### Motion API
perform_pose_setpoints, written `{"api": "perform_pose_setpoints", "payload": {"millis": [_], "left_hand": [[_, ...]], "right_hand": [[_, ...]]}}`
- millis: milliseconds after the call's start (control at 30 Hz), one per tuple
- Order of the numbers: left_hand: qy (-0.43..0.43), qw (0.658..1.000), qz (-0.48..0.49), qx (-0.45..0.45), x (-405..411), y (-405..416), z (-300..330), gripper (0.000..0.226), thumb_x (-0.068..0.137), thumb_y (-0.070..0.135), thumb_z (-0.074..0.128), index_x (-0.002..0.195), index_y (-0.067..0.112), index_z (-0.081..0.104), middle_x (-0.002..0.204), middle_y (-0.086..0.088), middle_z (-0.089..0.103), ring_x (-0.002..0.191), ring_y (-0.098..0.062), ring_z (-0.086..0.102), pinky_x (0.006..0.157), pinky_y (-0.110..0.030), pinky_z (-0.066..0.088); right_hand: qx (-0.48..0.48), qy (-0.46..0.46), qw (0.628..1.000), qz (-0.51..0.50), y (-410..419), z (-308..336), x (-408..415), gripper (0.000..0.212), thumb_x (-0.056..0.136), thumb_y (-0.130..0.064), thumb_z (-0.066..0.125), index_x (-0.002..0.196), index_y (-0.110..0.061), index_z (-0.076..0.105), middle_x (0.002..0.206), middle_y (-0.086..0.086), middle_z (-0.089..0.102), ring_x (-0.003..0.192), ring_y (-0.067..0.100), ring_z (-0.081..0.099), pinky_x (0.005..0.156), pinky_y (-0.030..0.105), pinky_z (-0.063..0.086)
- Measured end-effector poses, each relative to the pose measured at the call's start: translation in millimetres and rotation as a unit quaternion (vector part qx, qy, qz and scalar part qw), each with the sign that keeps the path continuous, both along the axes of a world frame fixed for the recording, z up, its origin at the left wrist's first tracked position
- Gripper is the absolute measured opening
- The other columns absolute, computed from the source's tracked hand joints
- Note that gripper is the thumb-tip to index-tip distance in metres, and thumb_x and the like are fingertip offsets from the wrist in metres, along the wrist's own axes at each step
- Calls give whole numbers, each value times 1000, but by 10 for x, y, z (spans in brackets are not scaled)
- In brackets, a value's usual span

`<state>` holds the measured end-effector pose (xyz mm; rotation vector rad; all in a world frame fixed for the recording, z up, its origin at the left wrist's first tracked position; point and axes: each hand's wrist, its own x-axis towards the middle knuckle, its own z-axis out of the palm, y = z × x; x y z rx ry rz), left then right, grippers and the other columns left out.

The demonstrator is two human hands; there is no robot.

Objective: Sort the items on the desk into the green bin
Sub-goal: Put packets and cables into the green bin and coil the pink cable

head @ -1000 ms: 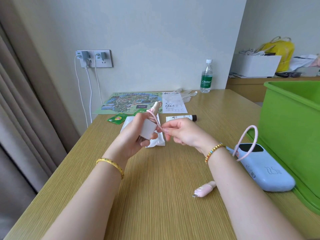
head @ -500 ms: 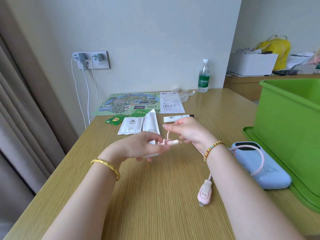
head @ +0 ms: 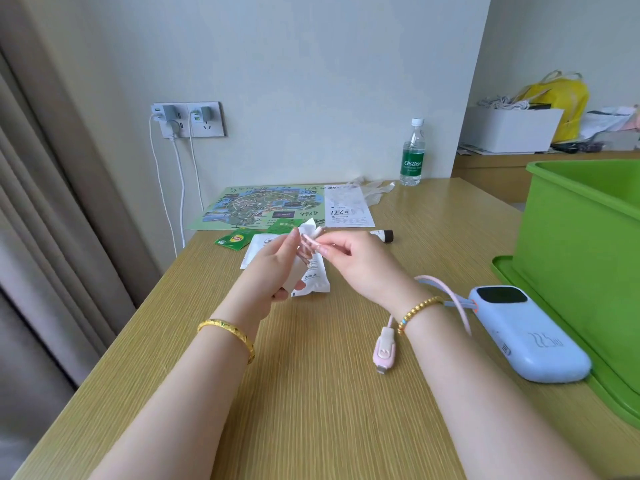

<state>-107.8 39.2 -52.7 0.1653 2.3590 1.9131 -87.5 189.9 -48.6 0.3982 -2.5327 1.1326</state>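
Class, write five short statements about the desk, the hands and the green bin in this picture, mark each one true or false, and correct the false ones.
1. The blue power bank lies on the desk beside the green bin. True.
2. The right hand rests flat on the desk. False: it is raised and pinches the pink cable.
3. The water bottle stands upright at the back of the desk by the wall. True.
4. The cable's pink plug end is plugged into the power bank. False: it lies loose on the desk by the right wrist.
5. The left hand holds the water bottle. False: it holds a white charger block and the pink cable.
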Motion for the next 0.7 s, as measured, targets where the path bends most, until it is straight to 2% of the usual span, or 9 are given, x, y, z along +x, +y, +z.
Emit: {"api": "perform_pose_setpoints", "payload": {"millis": [67, 167, 233, 300, 367, 433, 533, 600, 700], "left_hand": [[-7, 999, -2, 41, -10, -1, 1, 32, 91, 58, 39, 95, 32, 58, 73, 4, 56, 53, -10, 59, 38, -15, 22], [19, 997, -5, 76, -38, 15, 0, 28, 88, 54, 49, 82, 29, 59, 68, 5, 59, 52, -13, 55, 35, -13, 22], [30, 995, 17, 96, -73, 16, 1, 21, 88, 45, 52, 78, 27, 59, 68, 3, 57, 48, -14, 54, 36, -12, 21], [25, 988, 28, 151, -117, -39, 31, 17, 88, 38, 51, 80, 25, 58, 68, 4, 53, 45, -14, 53, 38, -12, 18], [24, 983, -32, 178, -139, -116, 62, 15, 88, 36, 48, 82, 25, 57, 70, 4, 50, 44, -13, 52, 37, -10, 18], [31, 981, -132, 141, -112, -161, 53, 13, 83, 36, 49, 77, 27, 55, 69, 3, 50, 42, -13, 50, 36, -9, 21], [29, 966, -258, 12, -15, -148, 18, 12, 72, 41, 58, 70, 30, 54, 64, 7, 57, 43, -13, 48, 38, -11, 23], [29, 952, -290, -89, 31, -122, 34, 21, 69, 50, 59, 73, 30, 53, 66, 10, 61, 45, -12, 48, 38, -13, 24], [31, 937, -271, -220, 62, -75, 42, 27, 73, 58, 58, 87, 35, 53, 72, 14, 64, 49, -9, 51, 40, -15, 31]], "right_hand": [[42, 8, 999, -19, -13, -28, -2, 20, 92, -34, 51, 80, -30, 66, 59, -6, 52, 56, 8, 43, 57, 30, 35], [41, -17, 999, 4, -44, -24, -3, 38, 93, -35, 50, 55, -31, 51, 54, -5, 44, 52, 10, 39, 55, 31, 30], [17, -66, 997, 29, -11, -5, -16, 38, 94, -33, 48, 58, -29, 54, 52, -4, 41, 46, 8, 34, 51, 28, 27], [-52, -145, 987, 52, 70, 6, -24, 29, 95, -32, 47, 75, -22, 66, 50, -6, 39, 42, 7, 31, 46, 24, 27], [-154, -207, 964, 64, 166, 1, -42, 29, 93, -32, 51, 77, -15, 66, 48, -8, 34, 41, 7, 27, 42, 19, 24], [-205, -235, 949, 48, 233, -14, -62, 27, 89, -33, 58, 70, -13, 62, 46, -9, 32, 40, 6, 26, 40, 17, 22], [-207, -259, 943, 9, 272, -61, -91, 27, 84, -32, 65, 65, -15, 55, 48, -8, 33, 39, 5, 26, 40, 17, 22], [-235, -263, 936, -5, 293, -72, -110, 23, 83, -26, 67, 67, -15, 55, 52, -6, 37, 38, 3, 27, 38, 16, 23], [-271, -212, 938, -24, 278, -35, -104, 12, 85, -19, 65, 76, -14, 58, 57, -5, 44, 39, 3, 31, 37, 14, 25]]}}
